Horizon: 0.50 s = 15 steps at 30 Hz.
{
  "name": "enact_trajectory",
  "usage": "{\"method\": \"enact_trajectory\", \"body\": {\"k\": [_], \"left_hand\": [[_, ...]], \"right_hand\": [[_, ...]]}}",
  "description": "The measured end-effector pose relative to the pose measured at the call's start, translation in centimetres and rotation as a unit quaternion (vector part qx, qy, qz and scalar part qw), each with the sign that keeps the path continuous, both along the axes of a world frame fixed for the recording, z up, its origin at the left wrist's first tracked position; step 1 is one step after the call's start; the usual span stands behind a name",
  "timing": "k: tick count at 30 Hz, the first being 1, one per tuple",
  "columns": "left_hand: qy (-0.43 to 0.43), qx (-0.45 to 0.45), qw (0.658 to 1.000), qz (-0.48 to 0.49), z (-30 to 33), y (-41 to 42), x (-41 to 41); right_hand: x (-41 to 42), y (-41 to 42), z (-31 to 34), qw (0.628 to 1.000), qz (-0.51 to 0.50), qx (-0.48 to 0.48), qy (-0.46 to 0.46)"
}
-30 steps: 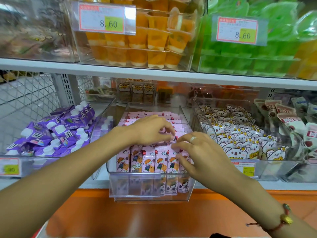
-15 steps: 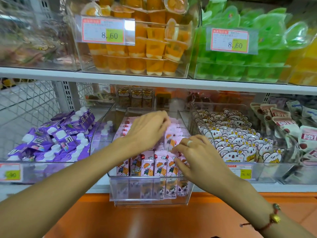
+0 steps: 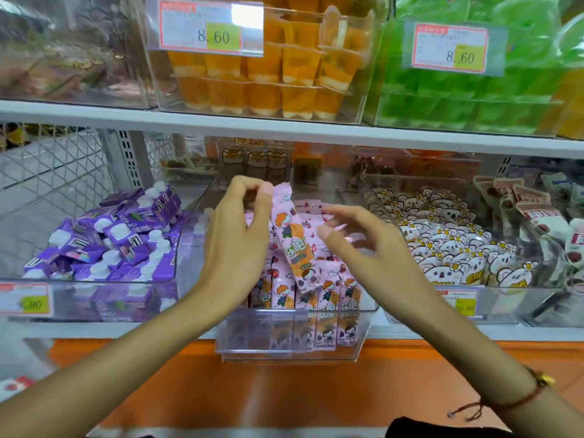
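On the lower shelf [image 3: 126, 330], dead centre in my feed, my left hand [image 3: 240, 235] pinches the crimped top edge of a pink packet [image 3: 292, 241] between thumb and fingertips. The packet hangs tilted, its lower end slanting off to the right, above the clear bin [image 3: 284, 347]. Its bottom corner overlaps the row of matching packets [image 3: 328, 295] standing upright at the bin's front. My right hand [image 3: 373, 248] sits just right of the pink packet, fingers spread and loosely curled, holding nothing. Its thumb tip is close to the packet's edge, and I can't tell whether it touches. Left of the bin, purple pouches [image 3: 110, 241] with white caps lie heaped in their own clear tray. Right of it, white animal-face packets [image 3: 448, 251] fill another. On the shelf above [image 3: 284, 128], orange jelly cups [image 3: 268, 74] stand stacked behind an 8.60 price tag [image 3: 211, 26], with green cups [image 3: 474, 96] beside them to the right.
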<state>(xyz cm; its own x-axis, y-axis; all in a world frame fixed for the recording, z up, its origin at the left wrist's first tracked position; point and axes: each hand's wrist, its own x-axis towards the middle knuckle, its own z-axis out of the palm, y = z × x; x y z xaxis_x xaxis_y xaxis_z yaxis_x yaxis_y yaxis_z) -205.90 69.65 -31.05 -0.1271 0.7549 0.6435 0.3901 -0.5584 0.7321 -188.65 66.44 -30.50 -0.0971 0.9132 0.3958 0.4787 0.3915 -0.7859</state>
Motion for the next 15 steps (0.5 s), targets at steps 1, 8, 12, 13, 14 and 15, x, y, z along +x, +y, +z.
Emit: {"method": "enact_trajectory", "body": {"k": [1, 8, 12, 13, 14, 15], "left_hand": [[-0.005, -0.007, 1.000, -0.014, -0.2, -0.3, 0.2], [-0.074, -0.077, 0.985, -0.134, -0.9, -1.1, 0.1], [-0.055, -0.102, 0.981, -0.156, -1.1, -1.4, 0.2], [-0.049, -0.102, 0.982, -0.154, -1.2, -1.4, 0.2], [-0.044, -0.103, 0.982, -0.153, -1.2, -1.5, 0.2], [-0.043, -0.105, 0.982, -0.154, -1.4, -1.7, 0.2]], "right_hand": [[-0.6, -0.1, -0.1, 0.999, 0.028, -0.041, 0.012], [-1.4, 0.6, -0.8, 0.976, 0.050, -0.153, 0.150], [-1.3, 1.1, -1.2, 0.960, 0.031, -0.185, 0.210], [-1.4, 1.1, -1.2, 0.958, 0.031, -0.187, 0.215], [-1.4, 1.1, -1.2, 0.957, 0.031, -0.188, 0.217], [-1.4, 1.1, -1.1, 0.958, 0.033, -0.186, 0.217]]}}
